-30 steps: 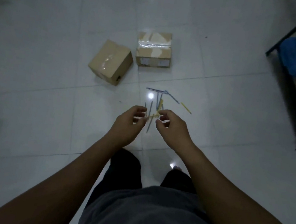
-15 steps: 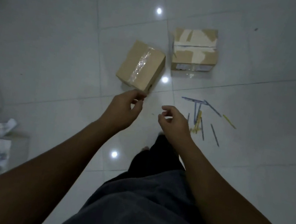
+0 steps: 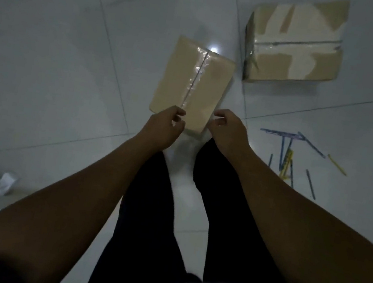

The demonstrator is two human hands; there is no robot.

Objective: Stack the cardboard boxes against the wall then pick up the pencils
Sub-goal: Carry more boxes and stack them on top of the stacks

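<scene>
Both hands have come forward to the nearer cardboard box (image 3: 192, 82), left hand (image 3: 164, 124) and right hand (image 3: 228, 129) loosely curled, empty, at its near edge. Lifting looks imminent; the second cardboard box (image 3: 295, 44) and pencils (image 3: 287, 157) lie on the floor (image 3: 50, 52) rightward, untouched.

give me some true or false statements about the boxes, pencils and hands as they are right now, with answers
1. The two boxes are stacked one on the other. False: the nearer box and the farther box sit apart on the floor.
2. The pencils lie scattered on the floor, to the right of the nearer box. True.
3. The right hand holds a pencil. False: no pencil is in it; all those in view lie on the floor.
4. The left hand and the right hand are both at the nearer box's near edge. True.
</scene>
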